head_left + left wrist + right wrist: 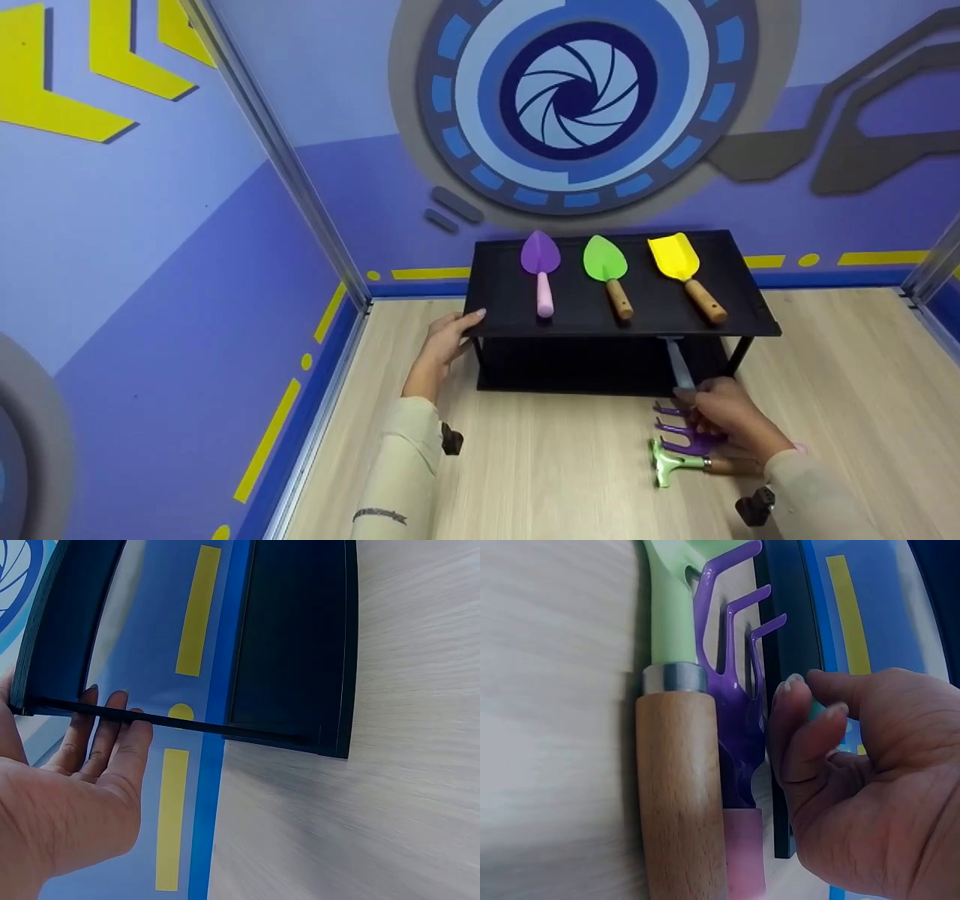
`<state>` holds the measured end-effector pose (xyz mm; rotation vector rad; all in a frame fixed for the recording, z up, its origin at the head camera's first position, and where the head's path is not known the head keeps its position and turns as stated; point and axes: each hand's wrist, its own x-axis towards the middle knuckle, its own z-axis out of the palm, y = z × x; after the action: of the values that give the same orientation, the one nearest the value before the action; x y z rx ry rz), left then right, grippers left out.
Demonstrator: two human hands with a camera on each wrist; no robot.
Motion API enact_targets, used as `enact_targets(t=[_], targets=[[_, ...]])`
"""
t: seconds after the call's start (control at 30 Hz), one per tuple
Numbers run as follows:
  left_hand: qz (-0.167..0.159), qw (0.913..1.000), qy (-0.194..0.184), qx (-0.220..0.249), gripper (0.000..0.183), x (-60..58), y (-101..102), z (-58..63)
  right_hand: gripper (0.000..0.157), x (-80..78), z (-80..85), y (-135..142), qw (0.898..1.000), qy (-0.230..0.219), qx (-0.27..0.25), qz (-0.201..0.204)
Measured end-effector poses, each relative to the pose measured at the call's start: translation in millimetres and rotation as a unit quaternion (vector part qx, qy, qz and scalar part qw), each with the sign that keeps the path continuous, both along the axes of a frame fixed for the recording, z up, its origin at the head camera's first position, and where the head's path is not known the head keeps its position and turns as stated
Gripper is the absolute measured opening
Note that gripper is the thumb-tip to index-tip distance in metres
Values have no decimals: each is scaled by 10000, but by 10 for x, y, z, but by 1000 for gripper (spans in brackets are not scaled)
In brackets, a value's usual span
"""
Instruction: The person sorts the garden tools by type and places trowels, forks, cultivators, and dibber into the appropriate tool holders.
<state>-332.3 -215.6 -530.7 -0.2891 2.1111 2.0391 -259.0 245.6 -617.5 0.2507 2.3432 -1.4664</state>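
A black two-tier rack [571, 304] is gripped at the front-left corner of its upper board by a person's left hand [442, 341], the thumb laid on top and the fingers below beside the post [165, 721], apparently so that the frame is kept from shifting. A slim pale tool [681, 367] is pinched by the right hand [724, 409] at the rack's front edge, toward the right corner; it is held below the upper board, presumably to fit between the tiers, and its kind cannot be told. On top, a purple trowel [541, 255] is set toward the left edge, a green trowel [605, 259] near the middle and a yellow scoop [676, 258] toward the right edge, handles turned frontward, likely for easy grasping. Off the rack's front-right corner, a purple fork [694, 444] and a green-headed tool [684, 463] are laid together on the table [555, 465], seemingly within the right hand's reach.
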Motion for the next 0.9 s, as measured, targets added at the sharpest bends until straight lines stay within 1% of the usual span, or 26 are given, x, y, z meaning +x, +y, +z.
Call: enact_targets(t=[0.37,0.67,0.9], targets=[[103,9999,63,50,49,22,12,2,42,-41,0,-25,9999,-57,60,-95],[91,9999,52,80,56,18,17,5,46,-83,-21,-16,9997,-65,251,-17],[131,9999,23,46,53,16,8,4,38,-90,-2,-27,9998,-6,63,-163]])
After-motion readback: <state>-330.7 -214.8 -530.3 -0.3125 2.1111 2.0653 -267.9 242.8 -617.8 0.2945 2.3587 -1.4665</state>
